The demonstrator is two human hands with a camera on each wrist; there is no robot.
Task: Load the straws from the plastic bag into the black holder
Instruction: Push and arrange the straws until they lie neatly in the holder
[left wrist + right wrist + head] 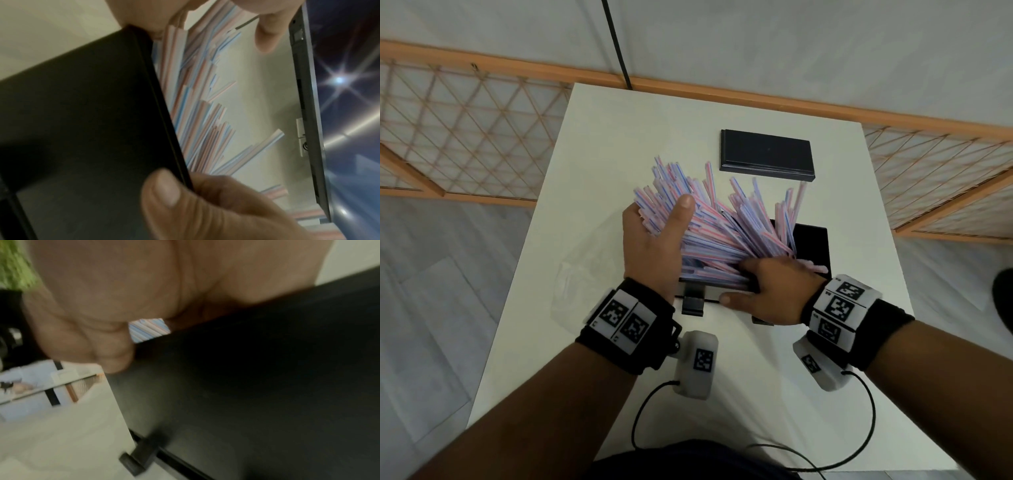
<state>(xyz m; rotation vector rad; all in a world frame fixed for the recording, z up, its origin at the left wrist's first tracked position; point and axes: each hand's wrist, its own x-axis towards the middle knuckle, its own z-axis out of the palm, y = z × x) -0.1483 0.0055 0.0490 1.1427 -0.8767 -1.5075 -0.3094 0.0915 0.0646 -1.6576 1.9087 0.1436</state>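
Two forearms wearing black wristbands (626,329) with coded markers reach out over a white worktop (602,144), cables trailing from the wrist cameras. The left hand (650,240) wraps a thick fan of pink- and blue-striped straws (722,222), thumb laid across the top of the bundle and fingers underneath, so its grip is closed around the straws. The right hand (774,291) presses on the lower ends of the same bundle at the near rim of the black holder (811,243), fingers curled over the straw ends and thumb stretched along the holder's front edge; how tightly this grip has them cannot be told. The straws stand tilted in the open holder, lower ends inside and upper ends splayed away from the person and to the left. The clear plastic bag (582,284) lies crumpled on the worktop just left of the holder. A flat black lid (767,154) rests farther back, apart from the holder. Behind the worktop runs an orange-framed lattice fence (465,130).
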